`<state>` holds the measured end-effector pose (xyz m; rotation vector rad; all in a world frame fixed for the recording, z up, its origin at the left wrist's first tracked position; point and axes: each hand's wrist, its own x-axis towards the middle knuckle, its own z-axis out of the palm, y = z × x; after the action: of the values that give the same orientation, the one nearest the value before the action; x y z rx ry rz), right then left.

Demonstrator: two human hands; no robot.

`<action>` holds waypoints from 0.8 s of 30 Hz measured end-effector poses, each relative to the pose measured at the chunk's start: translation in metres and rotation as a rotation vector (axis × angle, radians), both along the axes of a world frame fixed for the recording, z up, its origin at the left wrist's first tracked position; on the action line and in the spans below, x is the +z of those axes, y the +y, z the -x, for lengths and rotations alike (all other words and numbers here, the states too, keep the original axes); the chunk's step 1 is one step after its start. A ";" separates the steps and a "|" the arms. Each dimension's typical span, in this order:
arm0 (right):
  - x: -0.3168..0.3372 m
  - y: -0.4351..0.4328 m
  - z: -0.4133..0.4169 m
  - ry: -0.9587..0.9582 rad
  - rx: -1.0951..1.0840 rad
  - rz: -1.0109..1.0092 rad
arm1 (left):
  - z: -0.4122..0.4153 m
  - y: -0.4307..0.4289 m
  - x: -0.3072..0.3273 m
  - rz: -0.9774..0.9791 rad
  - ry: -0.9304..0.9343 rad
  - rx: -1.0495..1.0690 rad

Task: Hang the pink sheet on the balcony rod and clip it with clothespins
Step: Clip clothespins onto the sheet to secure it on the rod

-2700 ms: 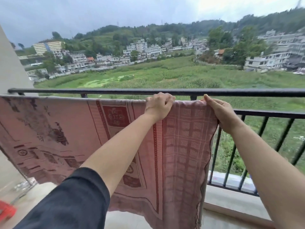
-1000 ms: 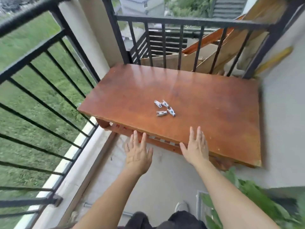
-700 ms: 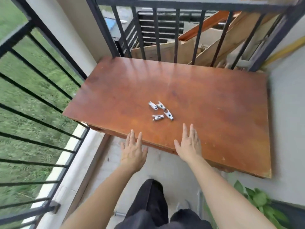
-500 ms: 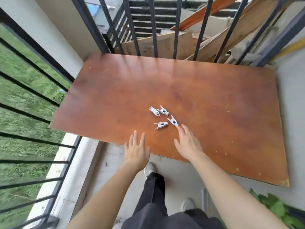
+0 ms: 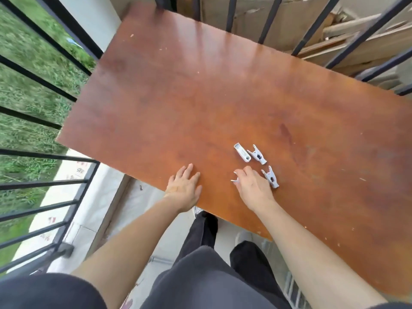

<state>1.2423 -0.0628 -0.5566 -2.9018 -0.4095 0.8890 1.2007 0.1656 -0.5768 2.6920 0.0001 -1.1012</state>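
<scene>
Surface: reddish-brown rectangular wooden tabletop (image 5: 200, 97), glossy. It sits in a corner of the black metal balcony railing (image 5: 44, 156), with bars along its left and far edges.
Load: four small clothespins, all in the near-right part of the tabletop, close to the near edge.
Pin 1: flat silver metal clothespin (image 5: 242, 152), lying on its side, the leftmost of the far pair.
Pin 2: forked silver metal clothespin (image 5: 257, 155), just right of pin 1, prongs toward the far edge. Can't tell if the two touch.
Pin 3: second forked silver metal clothespin (image 5: 270, 177), closer to the near edge than pins 1 and 2. It lies right beside the little-finger side of the right hand; contact unclear.
Pin 4: fourth silver metal clothespin (image 5: 233, 179), mostly hidden under the right fingers. Only two curved prong tips stick out on the thumb side.
Right hand (image 5: 253, 187): palm down over the tabletop, fingers curled down and pinching pin 4. Can't tell if the pin is off the wood.
Left hand (image 5: 184, 186): flat, fingers straight and together, at the near edge of the tabletop. It holds nothing and is apart from all pins, to their left.
Past far edge: brown cardboard (image 5: 245, 18) and pale wooden planks (image 5: 361, 47) behind the bars.
Past left edge: green grass (image 5: 26, 63) seen through the bars.
Below near edge: dark grey trousers (image 5: 211, 275), pale shoe (image 5: 243, 236), pale concrete floor (image 5: 107, 219).
</scene>
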 end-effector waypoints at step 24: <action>0.198 0.232 0.165 0.129 0.614 -1.096 | 0.356 0.036 0.237 -0.658 -0.556 1.322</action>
<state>1.0777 0.1691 -0.3583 -1.7076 -1.3050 0.5812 0.8442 0.2015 -0.3402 2.3873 1.9352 0.1046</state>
